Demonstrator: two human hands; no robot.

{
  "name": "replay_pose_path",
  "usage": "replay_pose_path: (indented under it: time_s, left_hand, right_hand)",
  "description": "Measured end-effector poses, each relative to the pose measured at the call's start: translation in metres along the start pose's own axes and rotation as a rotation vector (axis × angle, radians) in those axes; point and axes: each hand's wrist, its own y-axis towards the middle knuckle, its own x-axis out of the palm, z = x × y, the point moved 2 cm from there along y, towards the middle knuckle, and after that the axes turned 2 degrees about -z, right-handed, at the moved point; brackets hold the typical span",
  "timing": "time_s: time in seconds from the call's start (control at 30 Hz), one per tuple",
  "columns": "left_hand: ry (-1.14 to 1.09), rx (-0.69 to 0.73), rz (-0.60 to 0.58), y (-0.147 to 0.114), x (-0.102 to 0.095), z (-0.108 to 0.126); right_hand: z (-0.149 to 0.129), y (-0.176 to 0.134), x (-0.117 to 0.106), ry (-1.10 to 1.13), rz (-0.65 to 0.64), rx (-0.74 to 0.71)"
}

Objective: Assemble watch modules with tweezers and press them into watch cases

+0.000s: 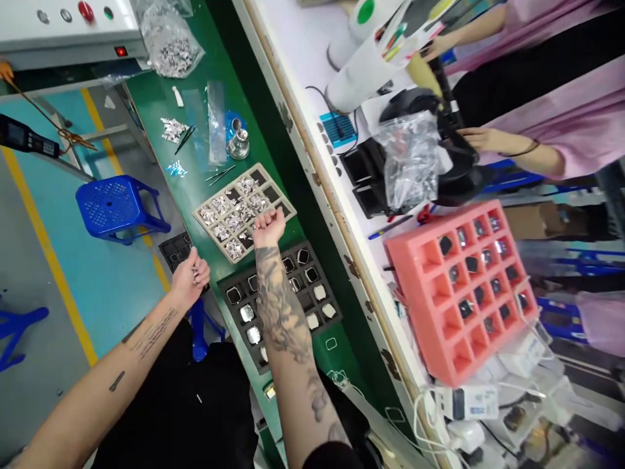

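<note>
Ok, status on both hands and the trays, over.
Left hand curled, near green bench; grip unclear. Right hand curled, overlapping beige tray of small pieces; contact unclear. Right forearm blocks part of dark tray.

Small parts (248, 186) lie in a tray (271, 194), tweezers (222, 174) just beside it.

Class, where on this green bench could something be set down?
Bare: the green bench between the plastic bag and loose white pile, left of the white object, and between that bag and the clear pouch. Crowded: beige tray and dark tray.
</note>
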Motion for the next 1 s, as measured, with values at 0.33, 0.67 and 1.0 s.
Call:
replay_pose_path:
  time_s: [0.33, 0.67, 1.0]
  left_hand:
    - [0.089, -0.020, -0.029, -0.036, -0.037, 0.053]
    - [0.603, -0.312, -0.303, -0.052, 0.051, 0.024]
    - [1.657, -0.731, -0.593, -0.103, 0.034, -0.071]
  right_hand:
    - [0.026, 0.025, 0.020, -0.263, 0.003, -0.338]
    - [0.002, -0.236, -0.106, -0.577, -0.099, -0.380]
    - [0.068, -0.465, -0.331, -0.548, 0.777, 0.065]
